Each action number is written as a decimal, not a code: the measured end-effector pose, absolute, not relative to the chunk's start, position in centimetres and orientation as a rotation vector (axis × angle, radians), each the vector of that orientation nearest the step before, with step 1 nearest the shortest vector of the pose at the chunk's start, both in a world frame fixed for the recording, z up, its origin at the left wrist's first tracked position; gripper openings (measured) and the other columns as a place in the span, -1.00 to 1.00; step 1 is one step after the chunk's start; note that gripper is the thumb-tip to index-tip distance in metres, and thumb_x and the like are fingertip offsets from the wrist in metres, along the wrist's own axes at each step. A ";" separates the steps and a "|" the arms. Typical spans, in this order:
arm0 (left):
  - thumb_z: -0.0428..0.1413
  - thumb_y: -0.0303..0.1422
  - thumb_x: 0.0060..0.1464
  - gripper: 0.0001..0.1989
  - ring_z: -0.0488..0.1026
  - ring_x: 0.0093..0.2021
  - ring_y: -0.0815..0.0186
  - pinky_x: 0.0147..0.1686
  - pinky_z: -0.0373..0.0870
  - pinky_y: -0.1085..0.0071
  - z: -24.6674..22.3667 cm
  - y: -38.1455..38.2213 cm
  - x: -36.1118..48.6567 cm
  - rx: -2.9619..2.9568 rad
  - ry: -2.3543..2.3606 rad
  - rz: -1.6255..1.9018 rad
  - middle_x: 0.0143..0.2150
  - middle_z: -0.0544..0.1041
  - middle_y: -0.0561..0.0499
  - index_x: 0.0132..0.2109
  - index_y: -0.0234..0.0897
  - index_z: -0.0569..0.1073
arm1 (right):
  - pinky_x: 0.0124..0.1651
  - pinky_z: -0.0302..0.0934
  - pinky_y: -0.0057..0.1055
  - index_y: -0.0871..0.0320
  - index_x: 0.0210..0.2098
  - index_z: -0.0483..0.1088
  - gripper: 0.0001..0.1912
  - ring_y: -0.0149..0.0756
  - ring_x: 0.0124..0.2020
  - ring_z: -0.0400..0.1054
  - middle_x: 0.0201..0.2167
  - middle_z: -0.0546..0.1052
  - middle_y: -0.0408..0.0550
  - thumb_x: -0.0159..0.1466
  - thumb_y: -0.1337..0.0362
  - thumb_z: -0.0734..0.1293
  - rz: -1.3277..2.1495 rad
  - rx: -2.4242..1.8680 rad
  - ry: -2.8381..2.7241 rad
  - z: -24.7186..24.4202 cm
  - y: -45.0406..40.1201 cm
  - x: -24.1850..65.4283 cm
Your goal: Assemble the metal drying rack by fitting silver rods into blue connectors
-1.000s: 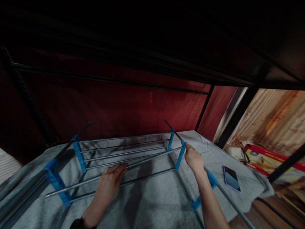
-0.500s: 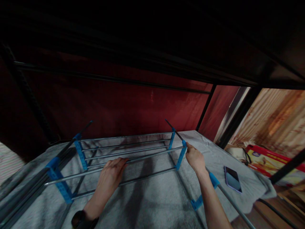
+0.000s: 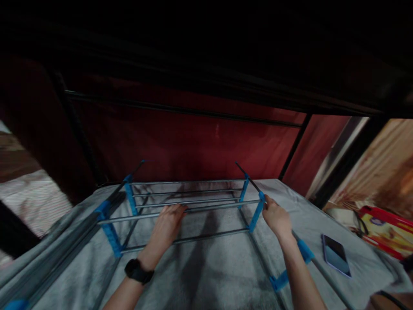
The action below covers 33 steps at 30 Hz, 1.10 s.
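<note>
A grey metal rod [image 3: 222,207] lies across the near side of a frame of rods and blue plastic connectors. My left hand [image 3: 168,226] is closed around its middle. The rod's right end meets the upper part of the near right connector [image 3: 257,215], where my right hand [image 3: 277,219] has its fingers wrapped from the outer side. At the other side, the rod's left end is at the near left connector [image 3: 111,234], close to its top. Below, a lower rod [image 3: 209,236] joins both connectors. Part of the right fingers' grip is hidden behind the connector.
The frame rests on a grey cloth [image 3: 219,271]. More rods [image 3: 64,254] lie at left. A phone [image 3: 336,255] is on the cloth at right, beyond another blue connector [image 3: 305,251]. A red and yellow box [image 3: 387,230] sits farther right. Black bed-frame posts [image 3: 348,161] and a dark overhead surface enclose the space.
The rod's left end, which stuck out in front of the near left connector, is now up against it. My view has shifted to the left. Both hands keep their places on the frame.
</note>
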<state>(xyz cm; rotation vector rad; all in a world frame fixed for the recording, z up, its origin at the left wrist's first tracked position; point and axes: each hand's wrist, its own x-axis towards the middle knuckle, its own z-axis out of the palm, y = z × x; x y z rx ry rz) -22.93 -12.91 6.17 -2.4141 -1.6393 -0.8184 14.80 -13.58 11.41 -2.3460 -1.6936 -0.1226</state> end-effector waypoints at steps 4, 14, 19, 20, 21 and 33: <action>-0.02 -0.45 0.37 -0.71 0.55 -0.04 0.12 0.05 0.38 0.15 7.3 -14.7 -21.8 -2.417 -1.679 -0.797 -0.08 0.63 -0.12 0.07 -0.25 0.56 | 0.12 0.36 -0.04 0.37 0.37 0.21 -0.41 0.09 0.12 0.49 0.18 0.51 0.36 0.45 0.24 0.00 -0.410 -2.245 -1.788 8.9 -13.2 15.7; -0.06 -0.44 0.40 -0.71 0.52 -0.06 0.14 0.07 0.33 0.15 8.3 -16.4 -21.4 -2.456 -1.728 -0.808 -0.10 0.60 -0.09 0.06 -0.21 0.53 | 0.37 0.20 0.04 0.05 0.33 0.31 -0.50 -0.05 0.33 0.31 0.27 0.47 0.12 0.48 0.10 0.11 -0.271 -1.220 -2.144 3.9 -11.1 11.2; -0.03 -0.40 0.40 -0.73 0.52 -0.05 0.15 0.08 0.32 0.15 8.3 -16.5 -21.5 -2.458 -1.737 -0.801 -0.11 0.60 -0.09 0.05 -0.20 0.54 | 0.39 0.13 0.09 -0.02 0.28 0.39 -0.57 -0.12 0.13 0.45 0.05 0.59 0.03 0.49 0.13 0.17 -0.271 -1.112 -2.268 3.8 -11.1 7.4; -0.03 -0.40 0.40 -0.74 0.53 -0.06 0.15 0.06 0.33 0.17 8.4 -16.6 -21.5 -2.465 -1.733 -0.792 -0.12 0.61 -0.09 0.05 -0.20 0.54 | 0.35 0.18 0.04 -0.02 0.24 0.44 -0.59 -0.13 0.06 0.48 -0.02 0.60 0.02 0.49 0.14 0.17 -0.274 -1.101 -2.267 3.9 -10.8 7.2; -0.03 -0.39 0.40 -0.74 0.53 -0.08 0.16 0.04 0.33 0.18 8.4 -16.6 -21.6 -2.476 -1.726 -0.783 -0.12 0.61 -0.09 0.04 -0.20 0.55 | 0.29 0.24 -0.02 -0.02 0.19 0.48 -0.62 -0.15 0.00 0.49 -0.08 0.60 0.01 0.49 0.15 0.17 -0.272 -1.090 -2.267 4.1 -10.5 7.1; 0.00 -0.31 0.39 -0.69 0.52 0.10 0.10 0.15 0.34 0.16 15.2 -15.3 -25.6 -2.240 -1.914 -0.809 0.08 0.61 -0.19 0.12 -0.25 0.57 | 0.02 0.33 -0.19 -0.03 0.09 0.52 -0.66 -0.19 -0.13 0.48 -0.22 0.57 -0.04 0.50 0.18 0.16 -0.224 -1.056 -2.331 4.9 -9.2 7.4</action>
